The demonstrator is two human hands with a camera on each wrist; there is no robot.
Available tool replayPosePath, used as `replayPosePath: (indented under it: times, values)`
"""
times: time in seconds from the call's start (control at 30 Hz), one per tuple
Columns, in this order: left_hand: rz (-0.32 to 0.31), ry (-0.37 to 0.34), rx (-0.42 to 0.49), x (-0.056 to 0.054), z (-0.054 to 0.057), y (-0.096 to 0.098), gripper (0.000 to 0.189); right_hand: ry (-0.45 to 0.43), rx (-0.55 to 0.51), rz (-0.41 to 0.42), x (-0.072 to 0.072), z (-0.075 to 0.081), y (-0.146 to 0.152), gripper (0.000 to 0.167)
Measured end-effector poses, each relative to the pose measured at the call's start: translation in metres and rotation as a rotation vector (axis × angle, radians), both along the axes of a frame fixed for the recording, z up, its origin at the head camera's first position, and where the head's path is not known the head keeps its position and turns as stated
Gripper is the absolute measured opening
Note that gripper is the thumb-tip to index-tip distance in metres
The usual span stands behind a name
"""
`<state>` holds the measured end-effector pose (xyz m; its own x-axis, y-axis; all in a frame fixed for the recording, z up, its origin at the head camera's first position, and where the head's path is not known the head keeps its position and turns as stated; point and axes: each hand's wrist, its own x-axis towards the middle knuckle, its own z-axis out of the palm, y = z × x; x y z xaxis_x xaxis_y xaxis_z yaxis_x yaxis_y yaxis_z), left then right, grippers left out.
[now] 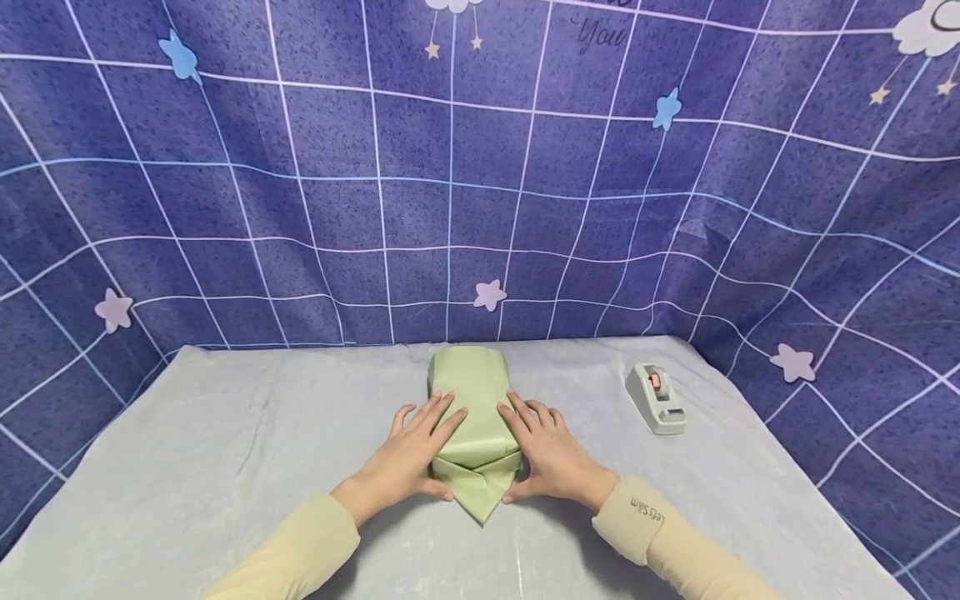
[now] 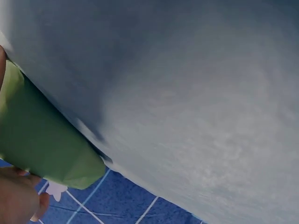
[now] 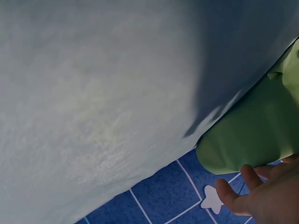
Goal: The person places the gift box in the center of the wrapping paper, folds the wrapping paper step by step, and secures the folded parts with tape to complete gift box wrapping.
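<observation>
A parcel in light green paper (image 1: pixel 474 417) lies lengthwise on the table, pointing away from me. At its near end the paper is folded into a pointed triangular flap (image 1: pixel 478 493). My left hand (image 1: pixel 401 462) rests along the parcel's left side, spread fingertips on the upper edge and thumb beside the flap. Mirroring it, my right hand (image 1: pixel 558 462) touches the right side, its thumb close to the flap's other edge. Both wrist views catch the parcel's rounded far end, with fingers of the left hand (image 2: pixel 21 196) and right hand (image 3: pixel 266 193) beside it.
A pale tape dispenser (image 1: pixel 657 400) with a small roll stands to the right of the parcel. Light grey cloth (image 1: pixel 225 433) covers the table. Behind and on both sides hangs a blue curtain (image 1: pixel 405 208) with a grid and stars.
</observation>
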<state>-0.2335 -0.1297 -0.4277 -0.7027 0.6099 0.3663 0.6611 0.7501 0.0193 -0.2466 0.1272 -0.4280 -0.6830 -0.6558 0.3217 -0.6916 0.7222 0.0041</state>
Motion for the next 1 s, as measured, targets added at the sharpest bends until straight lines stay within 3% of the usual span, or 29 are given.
replayPosePath:
  times: [0.2,0.7,1.0]
  values:
    - [-0.027,0.018,0.018,-0.0007,-0.0013,-0.0016,0.108,-0.014,-0.014,-0.006,0.0006,-0.0008,0.0002,0.125]
    - [-0.023,-0.042,0.004,-0.0005,0.0,-0.0042,0.093,-0.045,-0.101,0.021,0.0018,-0.0029,-0.0002,0.117]
    - [-0.041,-0.035,0.012,-0.0017,-0.0023,-0.0051,0.101,-0.005,-0.06,-0.008,0.0031,-0.0026,-0.0022,0.115]
